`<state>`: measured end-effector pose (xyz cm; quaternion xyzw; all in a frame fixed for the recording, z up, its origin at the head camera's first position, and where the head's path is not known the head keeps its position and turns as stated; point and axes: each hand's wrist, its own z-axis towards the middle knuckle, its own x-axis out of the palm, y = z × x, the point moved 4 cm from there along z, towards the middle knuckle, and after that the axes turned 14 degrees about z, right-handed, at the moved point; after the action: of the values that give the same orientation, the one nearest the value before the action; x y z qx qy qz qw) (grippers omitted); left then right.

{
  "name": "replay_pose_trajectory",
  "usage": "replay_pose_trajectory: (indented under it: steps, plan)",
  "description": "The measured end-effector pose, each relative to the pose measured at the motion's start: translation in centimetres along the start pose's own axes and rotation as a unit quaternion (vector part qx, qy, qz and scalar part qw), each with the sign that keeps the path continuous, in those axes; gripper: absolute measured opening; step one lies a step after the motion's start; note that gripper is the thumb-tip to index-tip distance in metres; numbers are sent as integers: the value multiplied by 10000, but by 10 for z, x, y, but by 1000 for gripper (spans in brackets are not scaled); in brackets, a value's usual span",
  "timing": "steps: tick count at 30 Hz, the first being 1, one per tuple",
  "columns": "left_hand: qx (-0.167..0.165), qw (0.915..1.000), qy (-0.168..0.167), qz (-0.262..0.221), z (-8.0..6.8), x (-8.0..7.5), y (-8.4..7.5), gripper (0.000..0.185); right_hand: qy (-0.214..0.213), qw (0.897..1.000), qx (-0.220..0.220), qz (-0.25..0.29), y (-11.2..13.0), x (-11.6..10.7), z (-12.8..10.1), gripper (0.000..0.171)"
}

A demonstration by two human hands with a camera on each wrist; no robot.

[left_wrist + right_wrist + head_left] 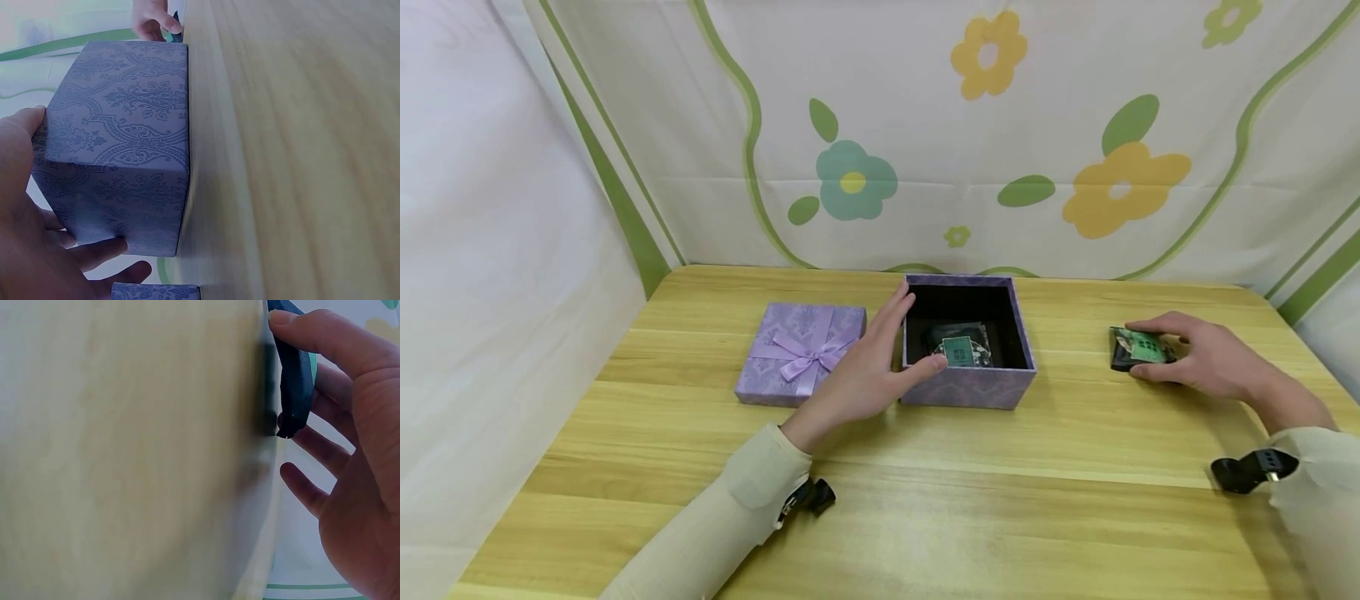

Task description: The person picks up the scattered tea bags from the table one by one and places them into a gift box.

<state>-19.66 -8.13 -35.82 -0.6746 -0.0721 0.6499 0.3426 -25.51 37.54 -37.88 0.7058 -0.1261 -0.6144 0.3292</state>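
A purple patterned gift box (966,389) stands uncovered on the table, its inside black. One dark packet with a green label (957,352) lies inside it. My left hand (868,367) rests on the box, fingers fairly straight along its left side and thumb at the front rim. In the left wrist view those fingers (100,253) touch the patterned wall. Over on the right, my right hand (1217,354) pinches another dark packet with a green label (1138,348) between thumb and fingers. The right wrist view has this packet (295,375) just above the table, with a shadow beneath.
Left of the box lies its purple lid (778,346) with a ribbon bow, partly behind my left hand. A wooden table (925,500) carries everything. Behind it hangs a white cloth (917,100) printed with flowers.
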Motion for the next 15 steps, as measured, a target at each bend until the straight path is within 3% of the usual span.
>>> replay_pose_trajectory:
  steps: [8,15]
  plan:
    - [28,10000,3,-13,1,1,0,98,16,9999,-75,95,15,0,1,71]
    - [5,10000,13,-22,0,1,0,98,-89,9993,-351,-107,44,-2,6,71]
